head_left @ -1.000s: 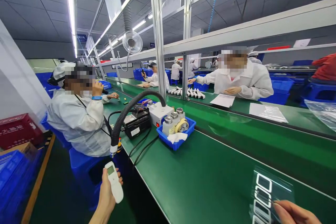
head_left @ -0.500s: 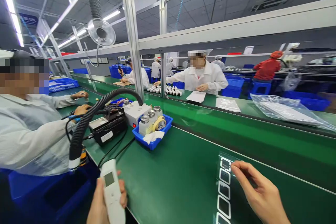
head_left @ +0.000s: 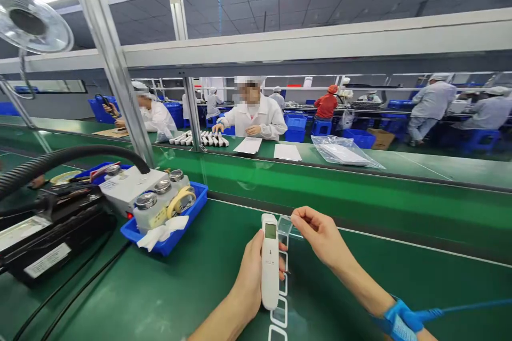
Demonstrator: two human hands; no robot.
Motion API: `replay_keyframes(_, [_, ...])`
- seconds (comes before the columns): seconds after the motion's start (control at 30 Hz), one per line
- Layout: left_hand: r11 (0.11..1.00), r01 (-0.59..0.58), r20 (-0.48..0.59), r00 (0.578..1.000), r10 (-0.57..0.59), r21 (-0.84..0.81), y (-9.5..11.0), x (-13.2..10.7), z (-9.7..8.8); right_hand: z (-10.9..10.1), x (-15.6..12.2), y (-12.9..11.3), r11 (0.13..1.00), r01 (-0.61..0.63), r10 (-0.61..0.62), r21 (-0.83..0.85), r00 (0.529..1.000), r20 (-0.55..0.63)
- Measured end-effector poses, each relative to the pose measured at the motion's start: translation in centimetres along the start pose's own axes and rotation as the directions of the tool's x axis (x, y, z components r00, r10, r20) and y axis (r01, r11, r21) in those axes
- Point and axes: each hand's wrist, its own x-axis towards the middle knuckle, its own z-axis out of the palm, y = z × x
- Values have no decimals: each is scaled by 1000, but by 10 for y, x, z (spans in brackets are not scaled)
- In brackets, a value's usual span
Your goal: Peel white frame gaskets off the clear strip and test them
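My left hand [head_left: 251, 277] is wrapped round a white handheld thermometer [head_left: 270, 282], held upright with its small grey display towards me. Just right of its top, my right hand [head_left: 320, 234] is closed in a pinch at a piece of clear film [head_left: 285, 225]. Below that, a column of white rounded frame outlines [head_left: 279, 311] on a clear sheet runs down behind the thermometer, which hides part of it. Whether the pinched film is a corner of that sheet or a separate piece, I cannot tell. A blue wrist strap [head_left: 401, 321] with a cord is on my right wrist.
A blue tray [head_left: 170, 245] at left holds metal-capped bottles, tape and tissue. Near it are a white box [head_left: 124, 184], a black device [head_left: 60, 240], cables and a black hose [head_left: 76, 153]. Beyond the green divider [head_left: 256, 178], a co-worker [head_left: 258, 114] sits behind papers and white parts.
The view has swung right. My left hand has brought the thermometer over to the frame sheet, beside my right hand. The co-worker at the near left is out of view.
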Motion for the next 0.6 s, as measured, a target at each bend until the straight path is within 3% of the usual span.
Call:
replay_keyframes(0.33, [1000,-31,20,999,32,-3,-8,-7,-3,10,-7,-10,998,-68,71,-17,974,215])
replay_keyframes(0.6, [1000,-25,54,998,25,7,-8,-12,-4,16,-11,1,993,-50,68,-104,982,177])
